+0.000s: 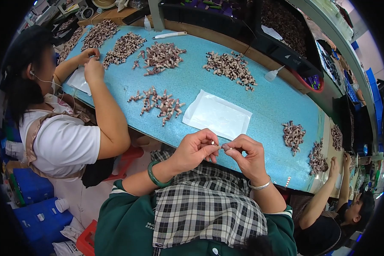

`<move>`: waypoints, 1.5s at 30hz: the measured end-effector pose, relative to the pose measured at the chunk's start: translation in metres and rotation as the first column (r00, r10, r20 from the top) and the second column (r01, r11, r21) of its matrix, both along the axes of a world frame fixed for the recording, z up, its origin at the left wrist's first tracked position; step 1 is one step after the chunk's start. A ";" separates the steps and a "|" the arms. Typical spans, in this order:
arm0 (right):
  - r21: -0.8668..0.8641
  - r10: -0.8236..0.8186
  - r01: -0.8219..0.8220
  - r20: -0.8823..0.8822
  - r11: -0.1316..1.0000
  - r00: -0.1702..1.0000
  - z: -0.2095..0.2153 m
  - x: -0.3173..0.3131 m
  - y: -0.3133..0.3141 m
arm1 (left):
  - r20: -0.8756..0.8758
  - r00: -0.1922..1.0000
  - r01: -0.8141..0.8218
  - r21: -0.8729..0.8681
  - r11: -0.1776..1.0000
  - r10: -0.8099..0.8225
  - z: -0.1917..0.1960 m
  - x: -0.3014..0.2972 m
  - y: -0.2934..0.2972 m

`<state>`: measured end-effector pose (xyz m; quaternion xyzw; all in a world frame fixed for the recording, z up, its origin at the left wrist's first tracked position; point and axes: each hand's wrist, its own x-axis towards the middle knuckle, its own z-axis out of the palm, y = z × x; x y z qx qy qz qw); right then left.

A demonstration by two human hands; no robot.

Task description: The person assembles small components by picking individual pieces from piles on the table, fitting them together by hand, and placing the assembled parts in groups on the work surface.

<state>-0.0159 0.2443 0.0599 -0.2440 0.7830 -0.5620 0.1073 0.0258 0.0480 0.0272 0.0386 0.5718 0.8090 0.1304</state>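
I count two co-workers at my blue table (260,106), one clear plastic sheet (217,114) near my edge, two small squeeze bottles (272,75), and roughly ten heaps of small pieces (160,102).

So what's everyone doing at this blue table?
The person wearing the camera pinches a tiny pale piece between both hands: the left hand and right hand meet at their fingertips above the table's near edge. A clear plastic bag lies just beyond, with heaps of small brown-and-white pieces around it. A co-worker's hands handle similar pieces on the left.
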 end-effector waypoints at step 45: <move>-0.019 0.100 -0.107 -0.208 0.994 0.973 -0.048 0.047 0.043 | -0.115 0.880 0.309 -0.600 0.738 -0.461 -0.008 0.025 0.026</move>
